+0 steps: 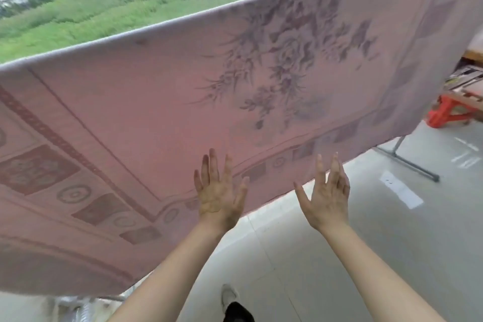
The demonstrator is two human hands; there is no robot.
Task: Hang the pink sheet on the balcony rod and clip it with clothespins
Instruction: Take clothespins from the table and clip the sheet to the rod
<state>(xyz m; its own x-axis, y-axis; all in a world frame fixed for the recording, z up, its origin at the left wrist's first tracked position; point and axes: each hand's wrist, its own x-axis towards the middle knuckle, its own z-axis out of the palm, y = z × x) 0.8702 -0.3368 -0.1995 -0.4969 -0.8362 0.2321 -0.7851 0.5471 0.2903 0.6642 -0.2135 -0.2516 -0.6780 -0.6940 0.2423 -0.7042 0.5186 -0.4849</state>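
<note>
A pink floral-patterned cloth sheet (162, 117) hangs draped across the frame; the left hand (218, 197) and right hand (328, 200), both with fingers spread, reach toward its lower edge.

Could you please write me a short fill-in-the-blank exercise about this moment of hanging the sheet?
1. The pink sheet is printed with a large ____ motif.
2. Both hands, left hand and right hand, are ____ and hold nothing.
3. The stool at far right is ____ in colour.

Missing words: floral; open; red

Sheet (162, 102): dusty pink, darker floral print, border of squares and rings. Stool (449, 112): red-orange. Floor (366, 256): pale grey.
</note>
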